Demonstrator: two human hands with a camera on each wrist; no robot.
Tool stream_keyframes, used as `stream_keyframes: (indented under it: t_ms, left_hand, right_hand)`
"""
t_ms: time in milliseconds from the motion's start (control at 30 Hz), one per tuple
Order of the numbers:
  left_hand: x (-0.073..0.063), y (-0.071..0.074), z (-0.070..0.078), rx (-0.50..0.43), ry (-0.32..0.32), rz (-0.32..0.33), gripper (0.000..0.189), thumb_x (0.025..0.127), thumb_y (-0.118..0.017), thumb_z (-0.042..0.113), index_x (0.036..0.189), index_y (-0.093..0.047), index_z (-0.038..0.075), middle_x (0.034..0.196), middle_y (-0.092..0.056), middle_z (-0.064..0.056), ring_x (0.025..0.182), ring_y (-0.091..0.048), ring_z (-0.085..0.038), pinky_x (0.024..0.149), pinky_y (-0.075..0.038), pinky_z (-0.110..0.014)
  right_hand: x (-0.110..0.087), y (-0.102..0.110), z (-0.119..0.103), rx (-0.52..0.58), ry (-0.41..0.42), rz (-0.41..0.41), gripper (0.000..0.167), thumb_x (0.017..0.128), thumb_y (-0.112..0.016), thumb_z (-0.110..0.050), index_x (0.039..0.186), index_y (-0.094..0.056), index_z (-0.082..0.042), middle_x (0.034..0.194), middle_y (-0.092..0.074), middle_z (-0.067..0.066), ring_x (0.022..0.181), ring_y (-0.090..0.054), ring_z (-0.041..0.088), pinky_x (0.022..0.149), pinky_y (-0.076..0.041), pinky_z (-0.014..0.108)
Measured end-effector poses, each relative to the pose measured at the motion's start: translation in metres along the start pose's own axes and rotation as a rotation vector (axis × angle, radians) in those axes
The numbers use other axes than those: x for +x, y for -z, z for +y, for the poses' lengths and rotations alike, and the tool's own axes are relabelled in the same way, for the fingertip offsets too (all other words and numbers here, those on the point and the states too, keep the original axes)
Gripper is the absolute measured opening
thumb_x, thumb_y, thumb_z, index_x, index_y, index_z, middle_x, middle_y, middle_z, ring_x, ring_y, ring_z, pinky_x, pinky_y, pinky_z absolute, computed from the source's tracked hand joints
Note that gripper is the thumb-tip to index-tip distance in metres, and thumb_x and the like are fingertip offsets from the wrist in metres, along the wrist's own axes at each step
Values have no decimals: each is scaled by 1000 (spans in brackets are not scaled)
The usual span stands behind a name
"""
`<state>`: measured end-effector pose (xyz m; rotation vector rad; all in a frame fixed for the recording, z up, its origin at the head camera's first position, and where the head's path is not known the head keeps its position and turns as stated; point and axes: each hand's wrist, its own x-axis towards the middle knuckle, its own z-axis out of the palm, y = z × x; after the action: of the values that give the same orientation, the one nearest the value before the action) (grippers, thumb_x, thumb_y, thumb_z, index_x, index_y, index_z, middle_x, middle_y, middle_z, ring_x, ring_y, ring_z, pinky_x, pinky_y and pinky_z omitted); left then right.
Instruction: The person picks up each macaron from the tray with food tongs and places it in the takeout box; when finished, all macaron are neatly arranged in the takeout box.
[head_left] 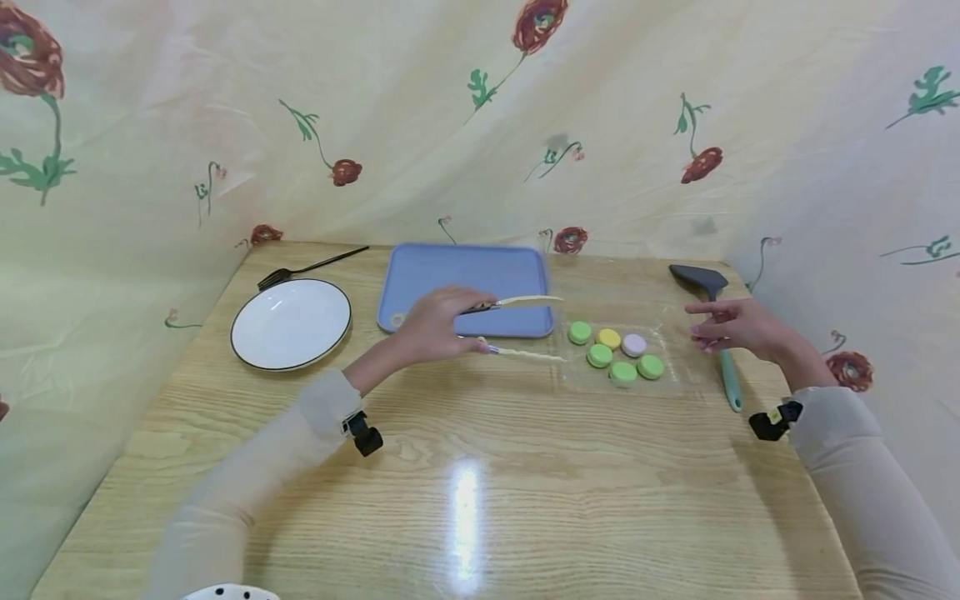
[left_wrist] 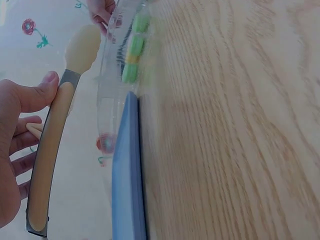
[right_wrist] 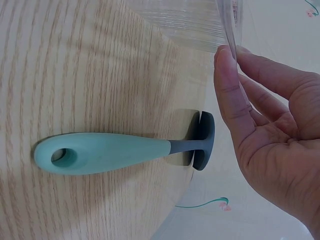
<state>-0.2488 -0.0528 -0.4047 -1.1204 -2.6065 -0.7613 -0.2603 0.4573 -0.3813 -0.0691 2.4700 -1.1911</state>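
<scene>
My left hand point(head_left: 438, 327) holds a pair of tongs point(head_left: 528, 300) with cream tips and dark, cream-inlaid handles. The tips are spread apart and point toward several macarons point(head_left: 600, 356) in a clear plastic box point(head_left: 675, 375). Most macarons are green; one is yellow and one lilac. In the left wrist view, thumb and fingers lie on either side of the tongs point(left_wrist: 52, 145). At the box's right side, my right hand point(head_left: 738, 327) pinches the edge of the clear plastic point(right_wrist: 227, 25) between thumb and fingers, as the right wrist view shows.
A blue tray point(head_left: 465, 283) lies at the back, partly behind my left hand. Left of it are a white dark-rimmed plate point(head_left: 291, 325) and a black fork point(head_left: 315, 265). Under my right hand lies a spatula point(head_left: 729, 379) with a teal handle and dark head. A flowered curtain point(head_left: 420, 125) surrounds the wooden table point(head_left: 360, 517).
</scene>
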Motion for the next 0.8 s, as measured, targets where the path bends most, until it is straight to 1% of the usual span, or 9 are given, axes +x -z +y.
stream_keyframes:
  t_ms: [133,200,267,367,467,533,633,733,800]
  left_hand:
    - [-6,3,-4,6,25,-38,72,82,-85,43,144,-59,16,144,-62,-5,136,-55,-27,116,-41,-49]
    - [-9,4,-6,8,33,-55,71,83,-84,43,144,-59,16,145,-61,-4,137,-54,-27,116,-41,-50]
    - [-12,4,-8,5,39,-70,71,83,-84,43,144,-58,17,144,-62,-4,137,-54,-27,116,-40,-50]
    - [-16,3,-11,9,55,-91,71,83,-84,44,144,-58,19,144,-62,-3,137,-54,-27,116,-41,-51]
    - [-21,3,-14,11,60,-106,69,82,-84,43,143,-59,20,143,-62,-3,135,-55,-27,114,-43,-52]
    - [-24,2,-16,16,50,-111,69,82,-85,42,142,-60,19,142,-63,-4,134,-56,-28,112,-44,-52]
    - [-28,1,-19,25,33,-124,71,80,-86,42,141,-60,18,143,-63,-5,134,-56,-29,113,-43,-52]
    - [-32,0,-20,23,39,-148,73,80,-85,43,142,-59,17,144,-62,-6,134,-56,-30,114,-42,-52]
    - [-34,-1,-21,17,50,-167,73,80,-85,43,143,-59,18,145,-62,-6,136,-55,-30,116,-40,-53]
  right_hand:
    - [0,0,0,7,15,-3,60,103,-62,-12,152,-35,10,95,-77,-4,83,-74,11,78,-62,35]
    - [0,1,0,17,22,-3,52,102,-62,-11,149,-43,2,94,-77,-4,82,-74,11,77,-62,34]
    - [1,1,1,24,21,-2,42,102,-62,-10,142,-51,-10,94,-77,-5,82,-73,10,77,-62,32]
    - [1,1,1,36,12,5,32,101,-64,-11,130,-56,-21,93,-77,-5,81,-73,9,77,-62,32]
    - [1,1,1,35,5,8,34,101,-64,-12,132,-56,-20,92,-77,-5,81,-72,9,77,-62,31]
    - [1,1,1,29,8,6,36,101,-64,-11,135,-54,-17,93,-77,-5,81,-72,9,77,-62,32]
    - [1,1,1,35,8,5,33,101,-64,-11,131,-56,-21,92,-77,-4,81,-73,10,77,-62,32]
    - [1,1,1,46,9,2,30,101,-64,-11,125,-57,-27,92,-77,-4,81,-73,10,77,-62,32]
    - [1,0,1,45,9,1,31,101,-64,-12,128,-56,-25,92,-77,-4,81,-73,10,77,-62,32]
